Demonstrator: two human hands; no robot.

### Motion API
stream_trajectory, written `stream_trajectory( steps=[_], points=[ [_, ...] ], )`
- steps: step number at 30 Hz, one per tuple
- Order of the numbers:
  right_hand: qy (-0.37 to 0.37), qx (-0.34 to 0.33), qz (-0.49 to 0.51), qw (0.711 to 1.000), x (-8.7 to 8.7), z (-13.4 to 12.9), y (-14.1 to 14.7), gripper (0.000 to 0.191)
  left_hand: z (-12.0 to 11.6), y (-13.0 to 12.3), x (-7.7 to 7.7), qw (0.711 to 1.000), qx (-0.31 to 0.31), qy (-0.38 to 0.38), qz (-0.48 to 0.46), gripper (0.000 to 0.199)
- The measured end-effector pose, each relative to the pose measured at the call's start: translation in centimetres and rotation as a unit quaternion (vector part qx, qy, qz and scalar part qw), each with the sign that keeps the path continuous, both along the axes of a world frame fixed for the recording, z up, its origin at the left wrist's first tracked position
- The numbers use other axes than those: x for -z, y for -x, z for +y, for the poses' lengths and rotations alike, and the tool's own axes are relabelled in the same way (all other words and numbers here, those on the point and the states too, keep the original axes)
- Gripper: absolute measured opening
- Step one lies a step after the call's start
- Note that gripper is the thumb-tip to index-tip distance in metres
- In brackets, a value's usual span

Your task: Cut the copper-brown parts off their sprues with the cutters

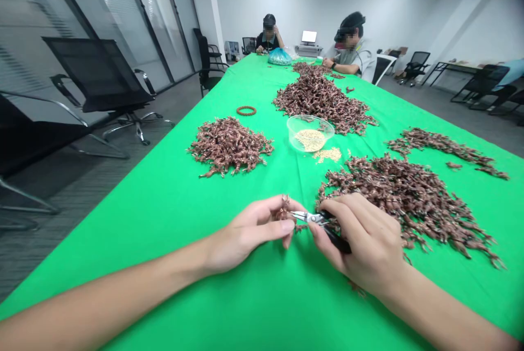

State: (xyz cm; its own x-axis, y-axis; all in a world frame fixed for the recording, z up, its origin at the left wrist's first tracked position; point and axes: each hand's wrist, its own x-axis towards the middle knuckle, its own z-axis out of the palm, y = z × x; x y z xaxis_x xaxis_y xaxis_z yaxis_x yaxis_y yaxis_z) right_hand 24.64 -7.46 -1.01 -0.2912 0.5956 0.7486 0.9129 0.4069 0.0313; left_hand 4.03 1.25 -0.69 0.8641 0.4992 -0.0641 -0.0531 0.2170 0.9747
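My left hand [241, 233] pinches a small brown figure-like piece [283, 212] between thumb and fingers; its exact kind is too small to make out. My right hand [370, 239] is wrapped round black-handled pliers [313, 218], whose narrow metal tips reach the piece. Just beyond my right hand spreads a large pile of similar brown pieces [413, 198]. Farther left on the green cloth lies a smaller pile [231, 146]. Between the piles stands a clear plastic bowl [291, 131] holding tiny pale beads [310, 140], with more beads spilled beside it.
The green-covered table [164, 203] runs away from me. Another big brown heap [323, 97] lies behind the bowl, and a brown ring [246, 111] rests to its left. Two people [269, 37] sit at the far part, near a blue bag [279, 56]. Office chairs [98, 75] stand at left.
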Motion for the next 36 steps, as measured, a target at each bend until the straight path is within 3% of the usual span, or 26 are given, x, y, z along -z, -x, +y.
stream_trajectory(
  steps=[20,27,36],
  points=[
    [0.0,0.011,-0.019,1.0,0.08,-0.17,0.15,0.019,-0.04,-0.08,0.08,0.999,0.028,-0.011,-0.013,0.025],
    [0.087,-0.006,0.094,0.992,0.43,-0.17,0.37,0.015,-0.13,-0.17,-0.29,0.999,0.035,-0.035,0.0,0.025],
    [0.179,-0.021,0.191,0.965,-0.44,-0.22,0.75,0.022,-0.38,-0.12,-0.64,0.998,0.044,-0.049,0.026,0.032]
  ],
)
